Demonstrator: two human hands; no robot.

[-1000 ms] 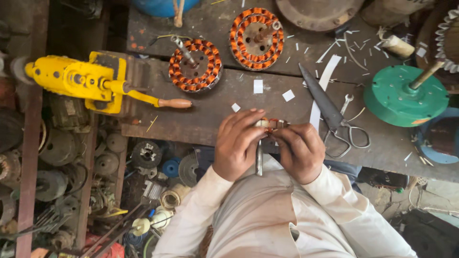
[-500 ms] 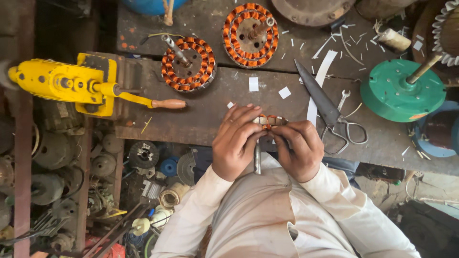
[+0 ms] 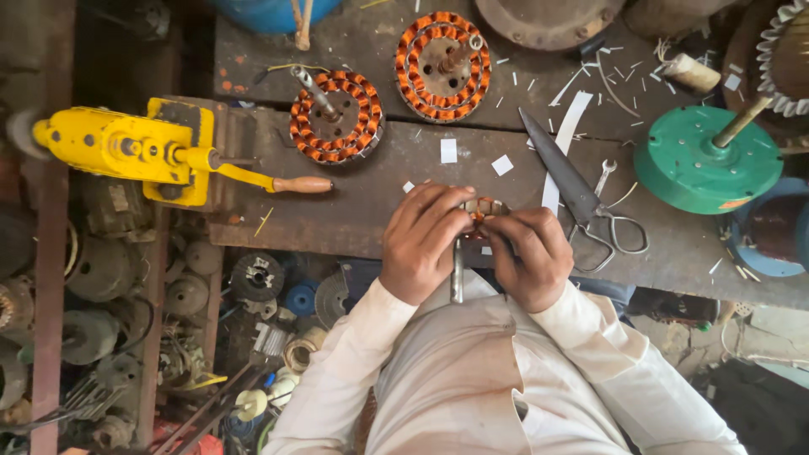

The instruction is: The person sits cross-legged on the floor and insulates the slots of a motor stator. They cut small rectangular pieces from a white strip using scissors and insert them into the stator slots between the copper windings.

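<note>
Left hand (image 3: 424, 243), right hand (image 3: 529, 254) together; fingers curled

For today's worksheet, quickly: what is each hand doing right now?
Left hand: closed on the small copper-wound stator.
Right hand: closed on the same stator, fingertips pinching its edge.

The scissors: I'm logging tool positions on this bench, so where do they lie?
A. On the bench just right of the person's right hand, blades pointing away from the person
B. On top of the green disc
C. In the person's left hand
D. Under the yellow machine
A: the scissors lie flat on the bench beside the right hand, handles nearest the person, untouched by either hand.
</note>
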